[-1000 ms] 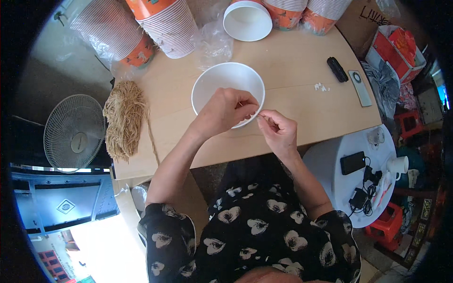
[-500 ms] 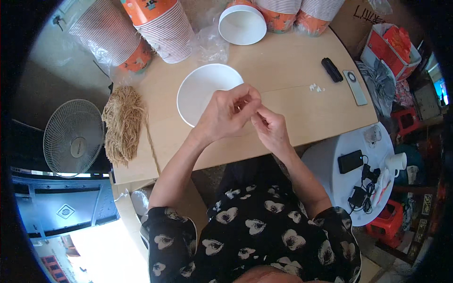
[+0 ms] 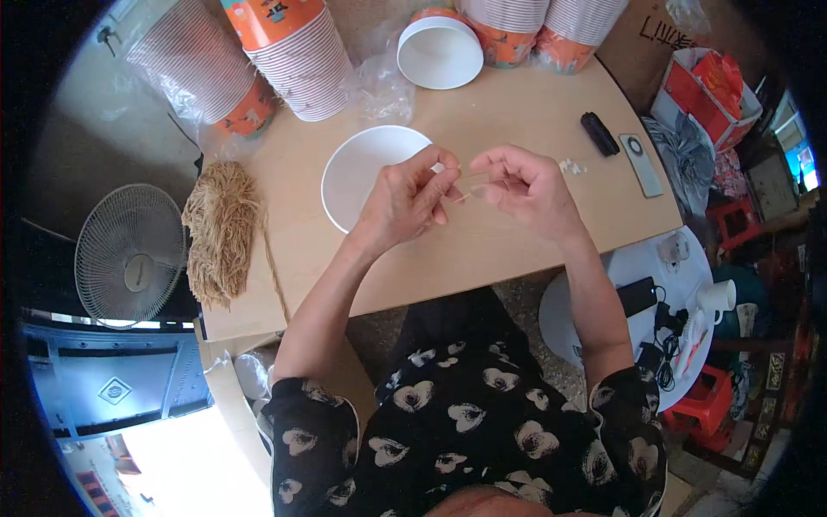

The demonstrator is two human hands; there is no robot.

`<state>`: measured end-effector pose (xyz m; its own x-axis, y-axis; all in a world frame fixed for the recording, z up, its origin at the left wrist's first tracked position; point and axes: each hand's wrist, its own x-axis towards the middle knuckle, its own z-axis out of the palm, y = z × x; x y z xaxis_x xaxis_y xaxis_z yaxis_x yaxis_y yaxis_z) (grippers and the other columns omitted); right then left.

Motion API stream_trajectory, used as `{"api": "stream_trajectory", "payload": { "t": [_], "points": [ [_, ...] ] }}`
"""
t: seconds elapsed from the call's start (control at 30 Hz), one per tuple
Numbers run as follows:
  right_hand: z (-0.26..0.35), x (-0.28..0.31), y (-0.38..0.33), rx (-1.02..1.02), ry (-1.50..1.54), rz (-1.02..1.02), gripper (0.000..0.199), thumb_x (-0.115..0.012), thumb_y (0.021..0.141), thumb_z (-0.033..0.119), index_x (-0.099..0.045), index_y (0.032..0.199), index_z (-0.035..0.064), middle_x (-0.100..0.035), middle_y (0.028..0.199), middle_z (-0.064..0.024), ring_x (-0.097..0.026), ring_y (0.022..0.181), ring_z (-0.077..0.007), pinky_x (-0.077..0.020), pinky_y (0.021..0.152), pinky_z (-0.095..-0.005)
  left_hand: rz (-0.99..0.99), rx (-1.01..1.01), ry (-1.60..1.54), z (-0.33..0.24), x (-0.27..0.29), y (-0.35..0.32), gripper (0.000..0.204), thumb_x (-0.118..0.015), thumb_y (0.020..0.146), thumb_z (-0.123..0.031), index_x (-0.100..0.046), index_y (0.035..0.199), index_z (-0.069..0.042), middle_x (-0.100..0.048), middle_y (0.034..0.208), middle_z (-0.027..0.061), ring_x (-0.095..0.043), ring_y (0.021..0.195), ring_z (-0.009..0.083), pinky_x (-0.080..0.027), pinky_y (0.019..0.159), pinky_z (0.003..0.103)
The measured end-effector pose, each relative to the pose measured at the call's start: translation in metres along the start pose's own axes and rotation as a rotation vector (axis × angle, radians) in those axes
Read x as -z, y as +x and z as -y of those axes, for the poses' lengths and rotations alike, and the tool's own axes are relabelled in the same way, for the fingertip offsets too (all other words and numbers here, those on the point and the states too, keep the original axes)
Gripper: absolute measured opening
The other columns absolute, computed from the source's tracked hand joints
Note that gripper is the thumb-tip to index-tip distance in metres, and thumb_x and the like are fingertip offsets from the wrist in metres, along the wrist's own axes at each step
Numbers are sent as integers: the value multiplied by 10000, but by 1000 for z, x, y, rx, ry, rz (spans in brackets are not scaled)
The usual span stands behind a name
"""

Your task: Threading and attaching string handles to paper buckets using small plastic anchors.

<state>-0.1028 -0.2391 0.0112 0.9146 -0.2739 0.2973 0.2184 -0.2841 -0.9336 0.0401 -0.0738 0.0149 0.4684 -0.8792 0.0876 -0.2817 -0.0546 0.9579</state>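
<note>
My left hand [image 3: 403, 200] is closed in a pinch, partly over the near right side of a white bowl [image 3: 340, 183]. A short, thin, pale strand of twine [image 3: 463, 197] sticks out from its fingers toward the right. Just right of it is my right hand [image 3: 532, 191], its fingers curved and its thumb and forefinger apart. The strand's end comes close to the right thumb; whether they touch is hard to see. A bundle of tan twine [image 3: 222, 233] lies at the table's left side, one strand trailing toward the front edge.
Stacks of orange-and-white paper tubs [image 3: 297, 65] line the back, with clear plastic film [image 3: 383, 90] and another white tub [image 3: 440, 53]. Small white bits [image 3: 572, 166], a black object [image 3: 600, 134] and a grey remote [image 3: 641, 164] lie at right. A fan [image 3: 133, 256] stands left.
My right hand has drawn away to the right from my left hand, and its fingers have spread. My left hand keeps its pinch nearly in place. The view has shifted slightly.
</note>
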Motion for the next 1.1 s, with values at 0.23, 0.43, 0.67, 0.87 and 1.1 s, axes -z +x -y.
{"api": "stream_trajectory", "payload": {
  "t": [0.23,0.43,0.67,0.87,1.1],
  "points": [
    [5,0,5,-42,-109,8,405,-695,852,3,-607,1248,-2,-507,794,67,-453,686,-17,-399,619,-189,35,3,26,-3,1,0,154,-572,1031,-202,-595,1052,-52,-648,688,15,-568,525,58,-427,446,248],
    [14,-3,5,147,-481,3,510,-731,749,46,-656,1250,108,-510,691,-3,-516,609,-110,-462,589,-285,104,-23,4,-1,1,0,154,-623,1000,-168,-672,985,-23,-627,682,18,-566,585,48,-450,499,226],
    [5,-8,0,384,-715,-129,405,-782,724,33,-726,1118,111,-545,653,-40,-524,546,-155,-439,517,-318,129,-24,-126,4,7,1,156,-649,981,-145,-699,992,2,-632,698,2,-557,592,44,-456,514,207],
    [-3,-12,1,500,-762,-172,320,-803,717,69,-746,1026,130,-660,730,-49,-617,599,-205,-489,542,-331,168,15,-201,8,12,2,156,-655,979,-157,-710,1001,-12,-648,718,-2,-564,594,37,-459,520,196],
    [-17,-13,-1,656,-687,-220,266,-791,717,-50,-743,962,42,-688,746,-51,-594,585,-173,-464,522,-287,184,17,-196,9,12,2,183,-646,989,-183,-698,1022,-11,-673,758,5,-583,603,38,-458,526,186]
  ]
}}
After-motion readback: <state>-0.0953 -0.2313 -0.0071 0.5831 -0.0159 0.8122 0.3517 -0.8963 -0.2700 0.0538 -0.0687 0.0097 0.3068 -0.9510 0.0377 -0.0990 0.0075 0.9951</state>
